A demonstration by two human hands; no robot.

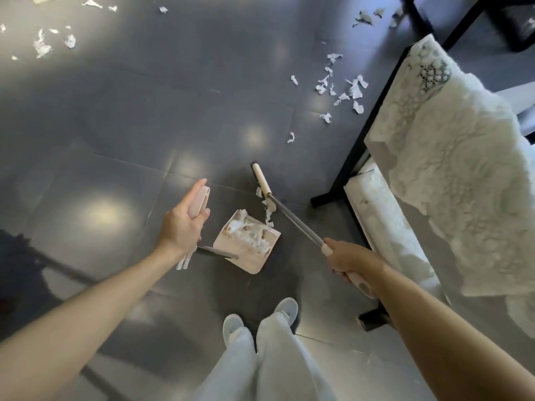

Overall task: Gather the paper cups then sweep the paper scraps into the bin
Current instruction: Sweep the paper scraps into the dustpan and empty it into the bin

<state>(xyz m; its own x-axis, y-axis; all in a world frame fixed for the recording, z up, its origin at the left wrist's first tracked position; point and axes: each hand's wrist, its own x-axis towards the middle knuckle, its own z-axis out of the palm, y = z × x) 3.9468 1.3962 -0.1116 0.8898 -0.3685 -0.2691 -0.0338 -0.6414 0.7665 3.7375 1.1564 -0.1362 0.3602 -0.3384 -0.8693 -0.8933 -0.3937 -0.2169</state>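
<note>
Head: black table frame [373, 111] beside paper scraps [351, 89]

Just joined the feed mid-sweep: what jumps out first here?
The dustpan sits at centre floor, heaped with scraps, its handle held by the left hand. The right hand grips the broom, its head just beyond the pan. Loose scraps litter the floor upper right near the white cloth, with more upper left.

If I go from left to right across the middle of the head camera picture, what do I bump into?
First the left hand → dustpan holding paper scraps → broom pole → right hand → fluffy white cloth.
</note>
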